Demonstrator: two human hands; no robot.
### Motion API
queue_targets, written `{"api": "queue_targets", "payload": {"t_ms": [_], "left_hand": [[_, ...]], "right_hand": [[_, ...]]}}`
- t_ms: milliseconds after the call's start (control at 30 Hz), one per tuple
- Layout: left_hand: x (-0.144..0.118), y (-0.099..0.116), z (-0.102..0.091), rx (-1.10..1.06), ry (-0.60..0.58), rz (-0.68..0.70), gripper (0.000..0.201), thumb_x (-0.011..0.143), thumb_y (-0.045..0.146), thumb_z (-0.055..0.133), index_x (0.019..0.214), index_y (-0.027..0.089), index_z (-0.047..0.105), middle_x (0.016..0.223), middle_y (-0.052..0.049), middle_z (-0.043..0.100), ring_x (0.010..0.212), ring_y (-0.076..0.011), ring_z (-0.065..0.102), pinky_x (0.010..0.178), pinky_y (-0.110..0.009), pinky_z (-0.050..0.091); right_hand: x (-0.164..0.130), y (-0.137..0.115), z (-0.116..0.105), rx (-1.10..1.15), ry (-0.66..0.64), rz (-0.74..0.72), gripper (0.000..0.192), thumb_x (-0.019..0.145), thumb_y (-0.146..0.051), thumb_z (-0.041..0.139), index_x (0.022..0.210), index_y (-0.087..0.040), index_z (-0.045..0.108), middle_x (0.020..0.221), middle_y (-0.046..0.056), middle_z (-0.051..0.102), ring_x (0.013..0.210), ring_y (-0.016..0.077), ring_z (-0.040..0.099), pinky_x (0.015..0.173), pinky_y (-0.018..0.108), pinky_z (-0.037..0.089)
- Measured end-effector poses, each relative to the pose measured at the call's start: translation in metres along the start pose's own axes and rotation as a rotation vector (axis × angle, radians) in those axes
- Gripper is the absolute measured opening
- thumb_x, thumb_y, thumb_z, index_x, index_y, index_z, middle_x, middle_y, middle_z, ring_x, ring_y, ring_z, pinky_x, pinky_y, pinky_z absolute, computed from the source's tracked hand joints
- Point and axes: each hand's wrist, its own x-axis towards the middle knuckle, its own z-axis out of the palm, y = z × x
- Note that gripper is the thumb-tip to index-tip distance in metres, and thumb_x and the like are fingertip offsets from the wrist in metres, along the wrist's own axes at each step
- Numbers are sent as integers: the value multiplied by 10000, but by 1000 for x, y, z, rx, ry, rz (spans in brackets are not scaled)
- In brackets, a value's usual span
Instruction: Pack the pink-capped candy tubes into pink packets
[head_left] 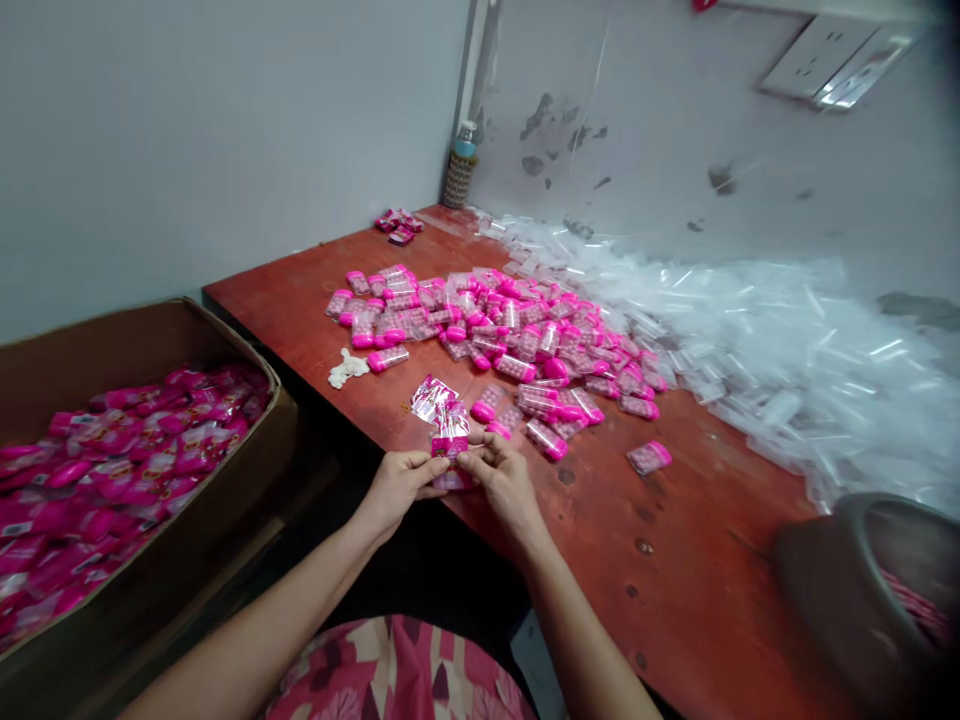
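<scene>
At the table's near edge, my left hand and my right hand pinch a small pink printed wrapper between thumbs and fingers. A clear pinkish part shows at its lower end; whether a candy container is inside I cannot make out. Just beyond lie more shiny pink-and-silver wrappers. Past my right hand spreads a pile of small clear candy containers with pink caps and pale pink beads inside. One container lies apart on the right.
A cardboard box full of pink packets stands at the left. Clear empty plastic pieces are heaped along the wall. A grey bucket sits at right, a bottle in the back corner, crumpled white scraps near the left edge.
</scene>
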Motion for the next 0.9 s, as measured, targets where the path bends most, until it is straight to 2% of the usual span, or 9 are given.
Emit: {"api": "queue_targets", "payload": {"t_ms": [200,267,333,400,500,600,700,800,900], "left_hand": [[-2,6,-1,-62,130,-55,246,571,320,730,653,92,688,607,-65,652,560,-131,597,580,-239,510],[-2,8,0,-103,159,-82,237,556,305,741,642,91,685,609,-63,653,549,-121,592,554,-224,505],[0,9,2,-151,187,-111,231,545,290,748,635,89,680,609,-61,653,540,-114,590,532,-214,501],[0,10,4,-203,203,-131,224,544,273,751,639,85,674,610,-60,652,535,-111,590,519,-211,501],[1,11,4,-283,201,-149,218,556,251,748,655,77,664,613,-62,651,537,-113,594,513,-210,504],[3,12,3,-372,222,-157,192,580,234,739,624,76,638,579,-49,634,509,-101,581,492,-200,501],[7,11,3,-474,258,-145,172,612,220,723,638,86,619,579,-41,630,505,-96,577,487,-196,505],[13,8,5,-594,300,-131,160,635,211,709,692,100,608,630,-46,645,551,-110,600,521,-213,522],[18,5,9,-705,339,-136,166,636,190,707,734,116,595,659,-34,649,589,-132,622,566,-251,538]], "right_hand": [[25,-17,-58,-919,137,-415,219,824,-259,448,960,-206,612,947,81,641,866,220,568,766,346,424],[40,-26,-78,-1182,34,-549,280,836,-187,398,1035,-183,595,1051,110,617,983,241,525,827,377,398],[52,-33,-88,-1370,-166,-629,327,834,-136,378,1094,-176,572,1129,101,590,1073,243,470,872,388,364],[60,-36,-89,-1490,-336,-657,351,834,-122,385,1138,-198,544,1172,67,571,1119,243,427,884,390,335],[65,-36,-85,-1589,-427,-667,351,842,-133,400,1159,-231,515,1187,42,563,1114,244,422,860,389,314],[64,-33,-84,-1618,-411,-686,312,849,-128,391,1118,-199,532,1138,74,589,1094,240,437,876,388,288],[48,-30,-78,-1500,-248,-641,254,845,-140,393,1030,-169,564,1004,104,634,1016,252,492,860,390,311],[12,-28,-58,-1086,-10,-397,203,858,-295,405,938,-186,557,820,79,647,749,220,580,677,336,415],[-28,-23,-25,-570,-53,-68,263,859,-416,374,807,-201,517,596,16,609,499,160,562,492,269,433]]}}
